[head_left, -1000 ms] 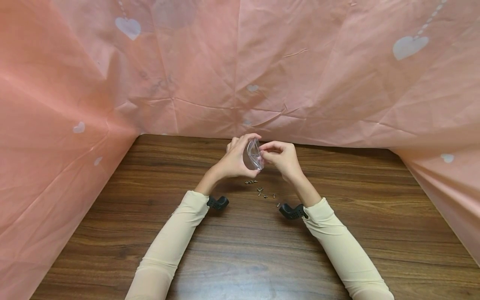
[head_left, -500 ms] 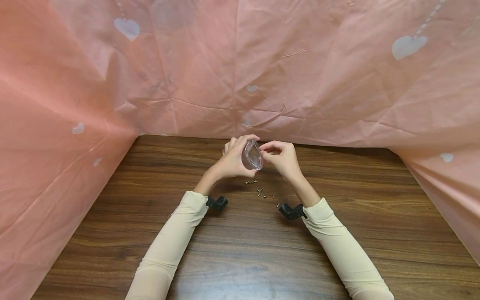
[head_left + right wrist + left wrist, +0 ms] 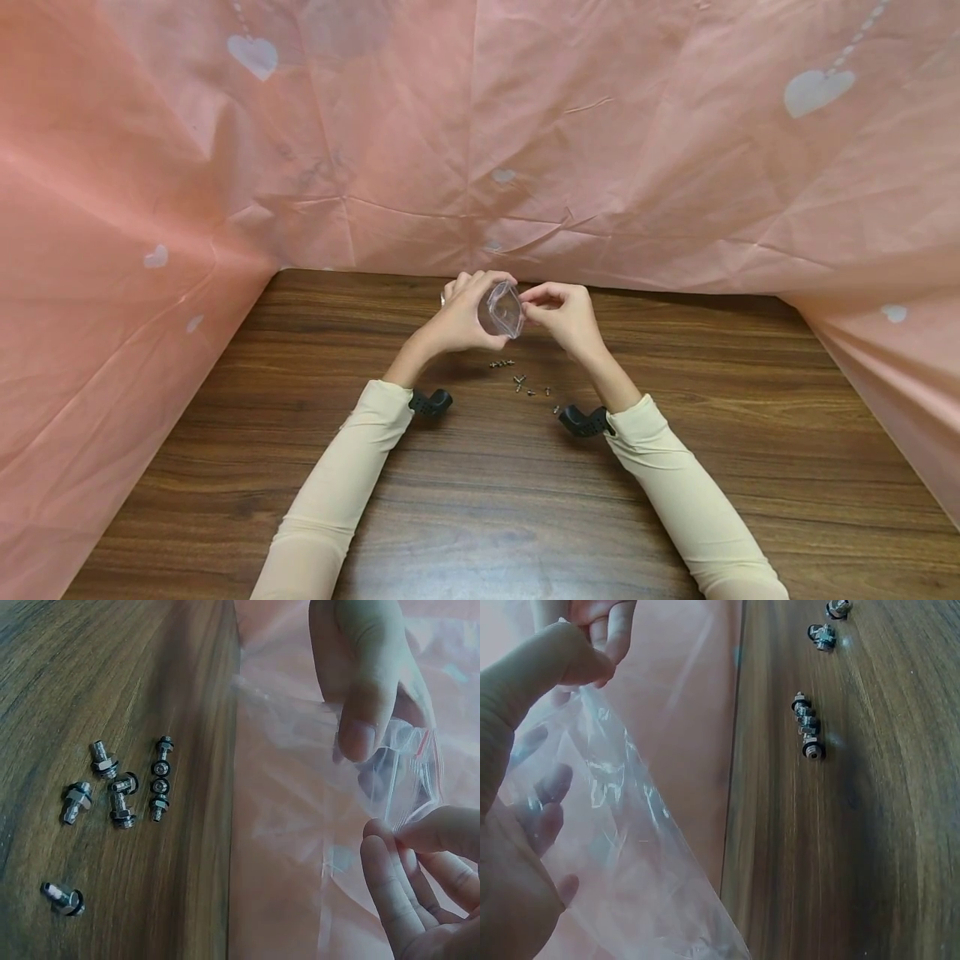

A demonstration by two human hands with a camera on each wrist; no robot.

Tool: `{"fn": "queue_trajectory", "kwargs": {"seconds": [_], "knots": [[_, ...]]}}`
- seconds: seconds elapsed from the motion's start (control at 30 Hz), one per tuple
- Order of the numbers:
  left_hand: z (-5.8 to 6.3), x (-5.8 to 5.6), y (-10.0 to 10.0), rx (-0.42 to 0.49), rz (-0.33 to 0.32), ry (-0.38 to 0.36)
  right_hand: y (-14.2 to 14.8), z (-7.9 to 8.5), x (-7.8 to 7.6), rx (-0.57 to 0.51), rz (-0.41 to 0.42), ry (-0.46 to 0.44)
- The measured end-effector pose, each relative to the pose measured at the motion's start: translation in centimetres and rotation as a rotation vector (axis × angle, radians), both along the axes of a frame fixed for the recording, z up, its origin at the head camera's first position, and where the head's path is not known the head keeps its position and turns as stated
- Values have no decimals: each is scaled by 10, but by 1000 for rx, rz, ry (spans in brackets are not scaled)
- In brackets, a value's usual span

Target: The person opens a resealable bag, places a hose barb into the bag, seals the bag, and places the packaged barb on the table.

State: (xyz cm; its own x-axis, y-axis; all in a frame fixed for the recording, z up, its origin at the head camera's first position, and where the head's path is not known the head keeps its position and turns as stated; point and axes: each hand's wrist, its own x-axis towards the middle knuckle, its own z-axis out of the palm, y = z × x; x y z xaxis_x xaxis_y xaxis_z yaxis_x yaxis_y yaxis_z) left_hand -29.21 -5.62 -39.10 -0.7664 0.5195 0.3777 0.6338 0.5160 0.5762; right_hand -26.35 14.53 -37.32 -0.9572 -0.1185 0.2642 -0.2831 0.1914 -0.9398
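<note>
A clear zip-lock bag [image 3: 501, 310] is held up above the far part of the table, its mouth spread apart. My left hand [image 3: 461, 321] grips it from the left, the thumb low and the fingers on the far side. In the right wrist view, my right hand [image 3: 427, 881] pinches the edge of the bag's mouth between thumb and fingertips. The bag's body [image 3: 630, 825] hangs loosely past the left palm, with fingers showing through the plastic. Under the hands lie small metal fittings [image 3: 519, 380] with black rings.
On the brown wooden table [image 3: 480, 500], several fittings form a short row [image 3: 160, 778]; others lie scattered, one [image 3: 63, 898] apart from the rest. A pink cloth [image 3: 420, 150] with pale hearts walls the back and both sides, close behind the hands.
My left hand has shifted slightly left with the bag, and the bag's mouth has widened. My right hand stays almost in place. The fittings have not moved.
</note>
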Motion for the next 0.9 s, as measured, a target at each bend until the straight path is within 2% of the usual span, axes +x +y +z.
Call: {"fn": "queue_trajectory", "kwargs": {"seconds": [0.3, 0.57, 0.9], "knots": [[-2, -2, 0, 13, -13, -6, 1, -4, -3, 13, -30, -38], [-1, -2, -1, 4, -9, 11, 2, -2, -1, 1, 12, -115], [2, -1, -3, -1, -7, 2, 2, 0, -2, 13, 8, -126]]}}
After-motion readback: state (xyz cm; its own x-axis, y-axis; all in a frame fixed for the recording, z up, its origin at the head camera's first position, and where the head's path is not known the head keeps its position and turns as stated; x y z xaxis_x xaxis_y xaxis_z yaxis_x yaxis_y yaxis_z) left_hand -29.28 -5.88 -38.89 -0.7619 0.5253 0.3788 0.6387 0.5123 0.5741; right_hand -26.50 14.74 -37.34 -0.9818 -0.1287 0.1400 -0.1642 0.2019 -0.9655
